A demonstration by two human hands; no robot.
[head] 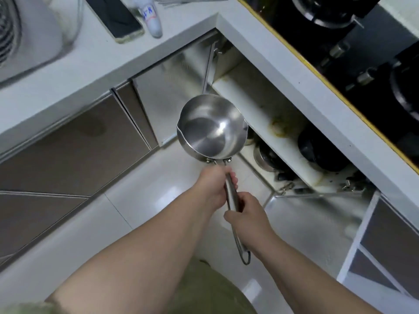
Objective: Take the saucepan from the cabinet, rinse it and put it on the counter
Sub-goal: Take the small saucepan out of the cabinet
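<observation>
A shiny steel saucepan (209, 126) with a long metal handle hangs in the air above the floor, in front of the open cabinet (272, 123) under the stove. It is empty and its mouth faces up. My left hand (215, 184) grips the handle just behind the bowl. My right hand (247, 219) holds the same handle lower down, near its loop end. The white counter (108, 62) runs along the top and right, forming a corner.
Two cabinet doors (172, 87) stand open at the corner. Dark pots and lids (317, 148) sit on the cabinet shelves. A black gas stove (362, 53) fills the right counter. A sink rim (34, 41), a sponge block (115, 17) and a white bottle (153, 19) lie on the left counter.
</observation>
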